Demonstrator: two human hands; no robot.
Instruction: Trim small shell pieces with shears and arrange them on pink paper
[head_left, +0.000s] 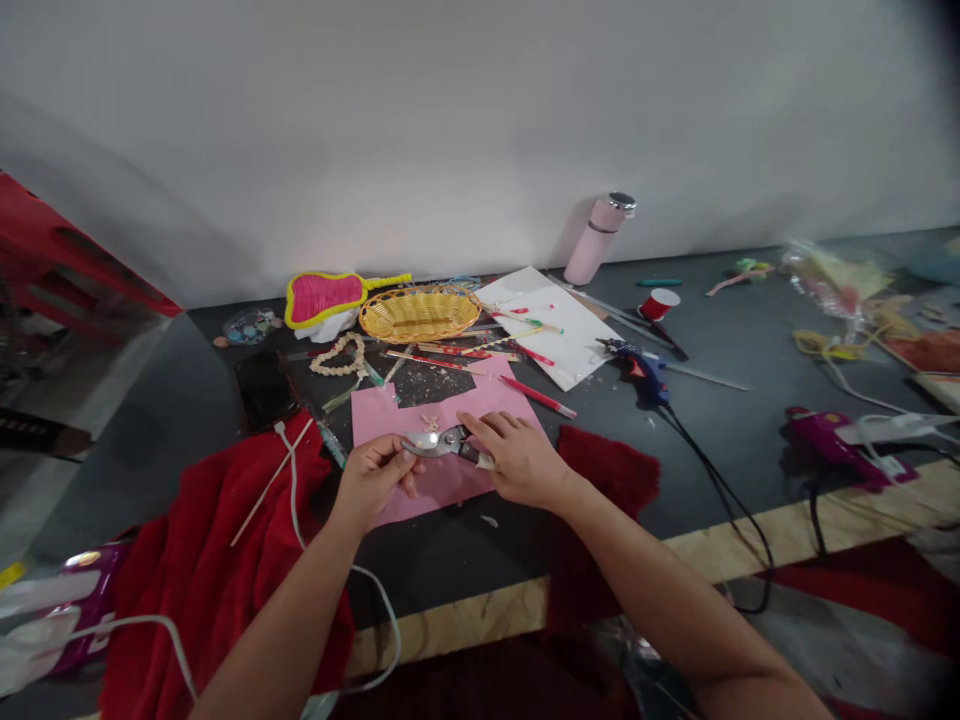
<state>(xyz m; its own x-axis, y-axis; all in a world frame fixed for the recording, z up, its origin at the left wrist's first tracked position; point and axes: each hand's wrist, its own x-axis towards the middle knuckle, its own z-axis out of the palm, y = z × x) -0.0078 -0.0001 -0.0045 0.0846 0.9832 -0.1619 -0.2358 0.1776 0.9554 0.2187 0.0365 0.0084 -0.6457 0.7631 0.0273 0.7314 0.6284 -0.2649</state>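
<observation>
Pink beneath both hands: paper point(450, 492) laid on the dark bench point(450, 560). Over it, near the middle of the view, pruners point(431, 442) with blade toward 9 o'clock and handles toward 3. Right hand point(517, 455) wrapped over the handles, fingers holding them; how far squeezed, impossible to make out. Left hand point(375, 480) at the blade's tip, fingers curled close against it; whether pinching any small piece, also impossible to make out. Reading the clock from the pruners: just off at 11, pale bits point(429, 423) on the paper; farther out at 10, a knobbly heart point(341, 355); at 12, a yellow basket point(420, 318). Toward 2, a white sheet point(562, 355) strewn with thin sticks, and well beyond, a red spool point(660, 303). Between 1 and 2, upright by the wall, a pink bottle point(596, 243). Between 2 and 3, a blue glue gun point(637, 370). Between 8 and 9, a red cloth point(202, 540) crossed by a white cable point(294, 490).
</observation>
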